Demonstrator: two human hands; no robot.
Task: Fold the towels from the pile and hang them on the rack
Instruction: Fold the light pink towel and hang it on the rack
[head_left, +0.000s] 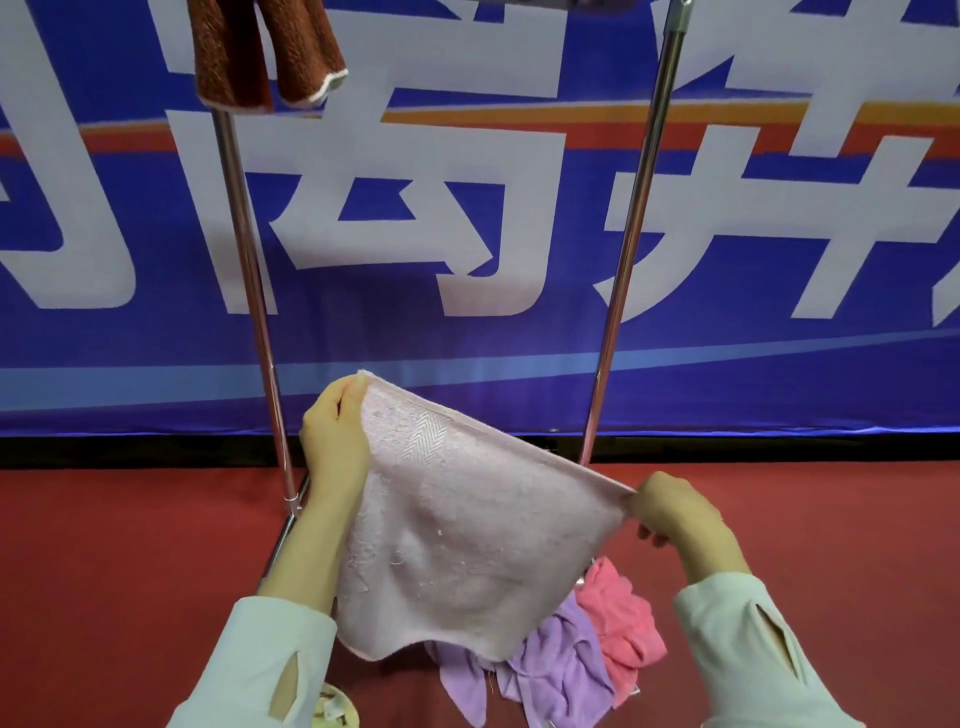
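- Step in hand (judged): one towel has been taken up and spread for its first fold. The pale pink towel (467, 519) hangs in the air in front of the rack (244, 260), above the pile (571, 654).
- Left hand (332, 441): raised, with its fingers (356, 389) pinching the upper corner of the towel.
- Right hand (675, 514): held lower, with its fingers (639, 501) pinching the other corner of the same hem. The free fingers curl underneath, and the top edge slopes down towards this side.
- Next move (judged): the two held corners must meet to halve the cloth. The hem should stay taut so the edges align before the lift to the top bar, which lies mostly out of view.
- Held towel: looped terry with a narrow stitched hem and a woven herringbone band near the upper corner. It is limp, bulging at the centre, and its lower edge curls.
- Pile: a lilac towel (550, 670) and a coral towel (623, 623), both crumpled and smoother in finish, lie touching on the red floor (130, 545) at the foot of the rack.
- Brown towel (265, 57): plush, with a pale trimmed edge, already draped at the top of the rack.
- Rack uprights: slim tubes of polished metal.
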